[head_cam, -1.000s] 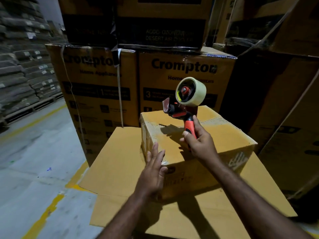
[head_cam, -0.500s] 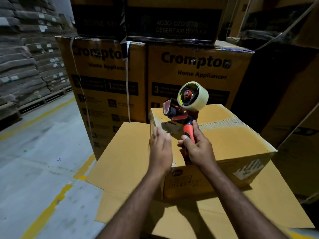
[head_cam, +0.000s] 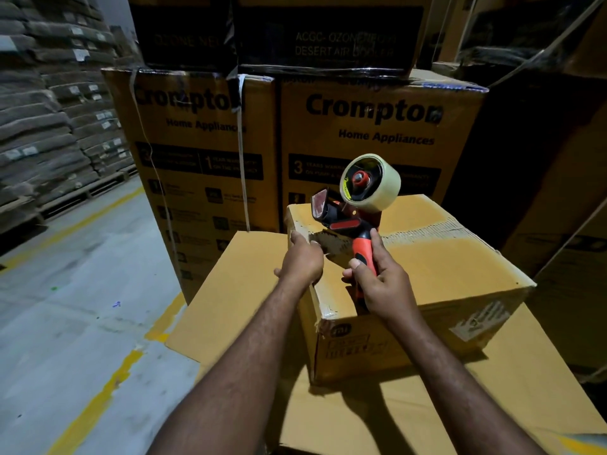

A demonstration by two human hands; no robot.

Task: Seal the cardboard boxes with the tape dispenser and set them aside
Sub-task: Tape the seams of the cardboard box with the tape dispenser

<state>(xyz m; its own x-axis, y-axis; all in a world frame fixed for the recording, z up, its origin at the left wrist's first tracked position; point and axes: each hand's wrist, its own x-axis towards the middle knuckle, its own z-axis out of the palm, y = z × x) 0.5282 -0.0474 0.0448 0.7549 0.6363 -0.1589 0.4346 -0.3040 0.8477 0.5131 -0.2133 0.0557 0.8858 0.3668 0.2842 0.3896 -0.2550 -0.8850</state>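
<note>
The left hand [head_cam: 300, 261] has climbed from the near left side of the cardboard box [head_cam: 437, 277], where it lay flat a second ago, up to the box's top left edge; its fingers now curl over that edge just below the mouth of the tape dispenser [head_cam: 356, 205]; whether they also pinch a loose tape end I cannot tell. To my eye this is bracing the box for the first strip, so sealing has not yet begun. The forearm reaches in from the lower left with the wrist straight. The dispenser has stayed raised over the box's far left corner, roll uppermost; the right hand [head_cam: 381, 285] is wrapped tight round its orange handle with the thumb along the handle's left side, the forearm coming up from the lower right. The box sits towards the far right corner of the flat cardboard [head_cam: 236, 290] beneath it, its top flaps closed.
</note>
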